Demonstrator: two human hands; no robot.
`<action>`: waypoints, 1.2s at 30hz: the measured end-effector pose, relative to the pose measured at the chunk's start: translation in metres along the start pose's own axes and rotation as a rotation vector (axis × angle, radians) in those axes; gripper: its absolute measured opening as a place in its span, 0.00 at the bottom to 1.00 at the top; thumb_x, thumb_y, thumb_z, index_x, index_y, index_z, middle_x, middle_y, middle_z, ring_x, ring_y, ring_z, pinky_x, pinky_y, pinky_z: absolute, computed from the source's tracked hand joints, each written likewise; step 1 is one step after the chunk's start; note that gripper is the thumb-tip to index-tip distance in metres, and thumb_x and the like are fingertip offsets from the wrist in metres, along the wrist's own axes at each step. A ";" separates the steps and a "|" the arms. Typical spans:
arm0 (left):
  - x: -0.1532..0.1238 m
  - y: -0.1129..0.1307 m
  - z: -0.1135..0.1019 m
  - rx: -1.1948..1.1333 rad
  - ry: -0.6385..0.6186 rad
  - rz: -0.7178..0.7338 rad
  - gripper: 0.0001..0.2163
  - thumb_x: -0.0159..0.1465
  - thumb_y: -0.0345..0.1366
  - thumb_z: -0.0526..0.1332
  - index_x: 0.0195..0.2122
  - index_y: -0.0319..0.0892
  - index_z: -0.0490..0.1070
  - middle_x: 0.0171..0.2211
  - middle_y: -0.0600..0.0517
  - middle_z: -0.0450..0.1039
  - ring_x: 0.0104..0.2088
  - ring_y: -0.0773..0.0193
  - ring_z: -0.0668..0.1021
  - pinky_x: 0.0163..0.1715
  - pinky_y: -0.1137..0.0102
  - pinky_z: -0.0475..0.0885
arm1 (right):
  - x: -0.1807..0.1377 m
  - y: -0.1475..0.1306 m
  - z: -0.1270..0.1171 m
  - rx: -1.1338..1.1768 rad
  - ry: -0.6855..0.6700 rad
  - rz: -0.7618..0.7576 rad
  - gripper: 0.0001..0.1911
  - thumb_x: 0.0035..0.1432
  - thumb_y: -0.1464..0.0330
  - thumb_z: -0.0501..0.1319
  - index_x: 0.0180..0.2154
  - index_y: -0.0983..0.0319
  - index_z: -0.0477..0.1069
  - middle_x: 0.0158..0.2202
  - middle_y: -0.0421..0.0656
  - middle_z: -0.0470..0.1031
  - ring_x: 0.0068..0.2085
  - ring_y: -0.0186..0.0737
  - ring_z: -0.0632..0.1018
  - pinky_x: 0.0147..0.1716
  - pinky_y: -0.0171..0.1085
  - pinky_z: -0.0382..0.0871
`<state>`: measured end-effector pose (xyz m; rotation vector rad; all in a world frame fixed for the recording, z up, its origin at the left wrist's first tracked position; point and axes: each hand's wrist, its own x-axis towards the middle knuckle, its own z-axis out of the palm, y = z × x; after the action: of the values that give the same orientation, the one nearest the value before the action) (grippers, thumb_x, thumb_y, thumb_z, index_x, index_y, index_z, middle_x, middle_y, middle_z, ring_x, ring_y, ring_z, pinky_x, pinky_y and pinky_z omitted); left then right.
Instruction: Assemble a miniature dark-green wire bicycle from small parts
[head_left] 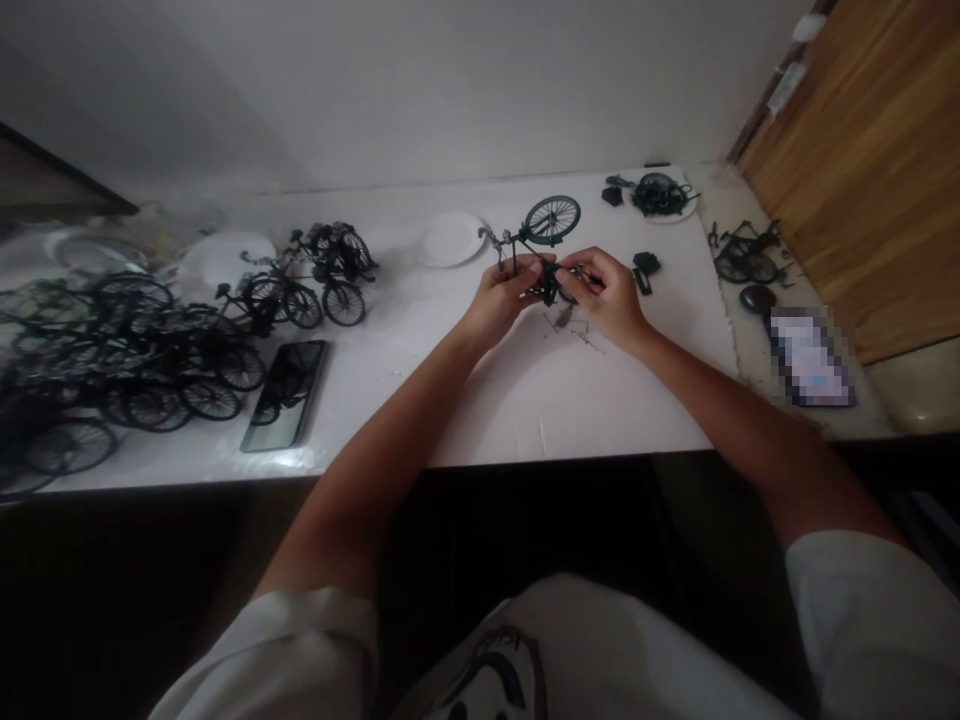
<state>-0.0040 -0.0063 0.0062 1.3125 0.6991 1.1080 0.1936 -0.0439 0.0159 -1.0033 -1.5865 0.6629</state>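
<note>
I am noting the left hand (pixel 508 295) clamping its fingers on the model bicycle (pixel 541 239) toward the desk's (pixel 600 415) far edge, the right hand (pixel 606 292) pinching its lower end, and am advising firm frame support with light right-finger pressure.

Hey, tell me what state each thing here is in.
Model bicycle: held; completeness unclear.
Left hand: fingers closed on the bicycle.
Right hand: pinching the bicycle.
Left phone: lying flat, screen dark, reflective.
Right phone: screen bright, contents blurred out.
Right plate: holding dark parts.
Middle plate: lying flat.
Left-side bicycles: crowded together.
</note>
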 end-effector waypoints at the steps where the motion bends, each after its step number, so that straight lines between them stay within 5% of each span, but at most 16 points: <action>1: -0.002 0.004 0.002 -0.046 0.026 -0.032 0.12 0.66 0.46 0.72 0.42 0.44 0.79 0.50 0.47 0.82 0.45 0.62 0.83 0.41 0.68 0.80 | 0.001 0.002 0.000 0.002 0.010 -0.022 0.15 0.68 0.52 0.68 0.42 0.57 0.76 0.29 0.38 0.67 0.30 0.36 0.66 0.28 0.36 0.62; 11: -0.005 0.015 0.009 -0.211 0.004 -0.116 0.08 0.63 0.33 0.71 0.44 0.42 0.83 0.37 0.51 0.81 0.37 0.65 0.81 0.39 0.70 0.77 | 0.001 0.007 0.002 -0.020 0.006 -0.008 0.21 0.68 0.47 0.67 0.44 0.59 0.77 0.32 0.39 0.72 0.31 0.35 0.69 0.30 0.35 0.64; 20: -0.004 0.013 0.006 -0.172 0.057 -0.119 0.15 0.66 0.37 0.70 0.54 0.44 0.81 0.43 0.48 0.83 0.46 0.58 0.85 0.43 0.68 0.80 | 0.001 0.012 -0.004 -0.244 0.066 -0.066 0.29 0.77 0.42 0.47 0.52 0.57 0.72 0.41 0.46 0.76 0.40 0.43 0.77 0.45 0.43 0.75; 25: 0.000 0.006 0.000 -0.146 0.118 -0.105 0.16 0.66 0.38 0.68 0.55 0.45 0.81 0.48 0.47 0.83 0.52 0.55 0.84 0.46 0.67 0.81 | 0.004 0.004 -0.006 -0.328 -0.010 -0.195 0.30 0.79 0.45 0.46 0.51 0.57 0.77 0.46 0.49 0.80 0.49 0.48 0.80 0.55 0.48 0.75; 31: 0.002 0.000 -0.001 -0.129 0.165 -0.107 0.18 0.66 0.37 0.67 0.57 0.47 0.79 0.50 0.47 0.82 0.55 0.54 0.83 0.50 0.64 0.81 | 0.003 0.011 -0.005 -0.400 -0.071 -0.175 0.26 0.79 0.49 0.49 0.59 0.58 0.74 0.48 0.50 0.80 0.47 0.48 0.81 0.52 0.47 0.75; 36: 0.002 -0.003 0.000 -0.099 0.212 -0.087 0.19 0.66 0.38 0.68 0.58 0.47 0.76 0.51 0.46 0.80 0.58 0.51 0.81 0.54 0.59 0.80 | 0.004 0.022 -0.003 -0.366 -0.099 -0.173 0.17 0.76 0.52 0.55 0.49 0.58 0.71 0.43 0.47 0.81 0.42 0.44 0.80 0.44 0.43 0.73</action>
<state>-0.0022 -0.0041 0.0041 1.0808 0.8383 1.2064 0.2021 -0.0299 0.0001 -1.0929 -1.9018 0.3119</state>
